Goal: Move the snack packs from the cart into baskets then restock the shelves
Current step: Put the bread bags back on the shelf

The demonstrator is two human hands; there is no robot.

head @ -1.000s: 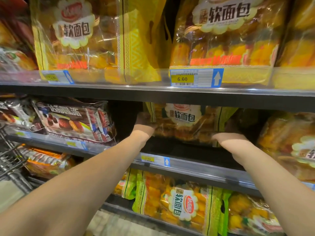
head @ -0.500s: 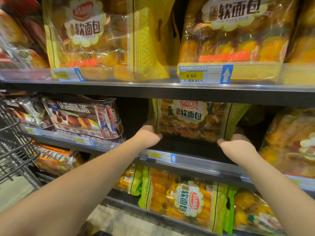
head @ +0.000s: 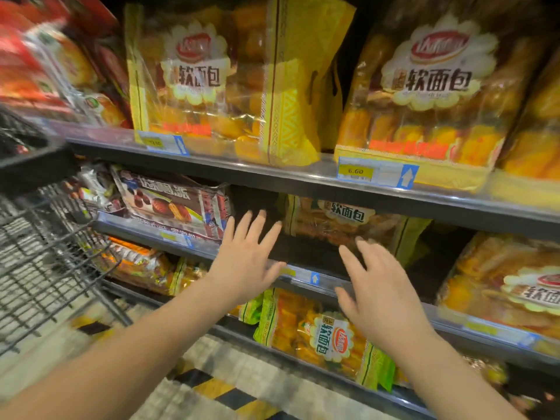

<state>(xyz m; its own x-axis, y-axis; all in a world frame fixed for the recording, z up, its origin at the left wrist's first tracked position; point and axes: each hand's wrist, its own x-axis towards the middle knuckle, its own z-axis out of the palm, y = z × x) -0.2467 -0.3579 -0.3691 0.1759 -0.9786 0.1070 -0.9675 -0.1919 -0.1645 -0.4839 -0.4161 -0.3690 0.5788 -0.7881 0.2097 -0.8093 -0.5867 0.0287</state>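
On the grey metal shelf (head: 448, 318) a green-edged clear bread pack (head: 342, 225) sits stocked, my left hand (head: 242, 262) and right hand (head: 385, 292) spread empty; I expect more remains.

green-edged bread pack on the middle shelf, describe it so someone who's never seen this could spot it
Find the yellow 6.60 price tag on the upper shelf rail; the green-edged bread pack is on the shelf just below. It stands set back, beyond the left hand and right hand, between a dark chocolate pie pack and an orange bread pack. Only it has green side strips there.
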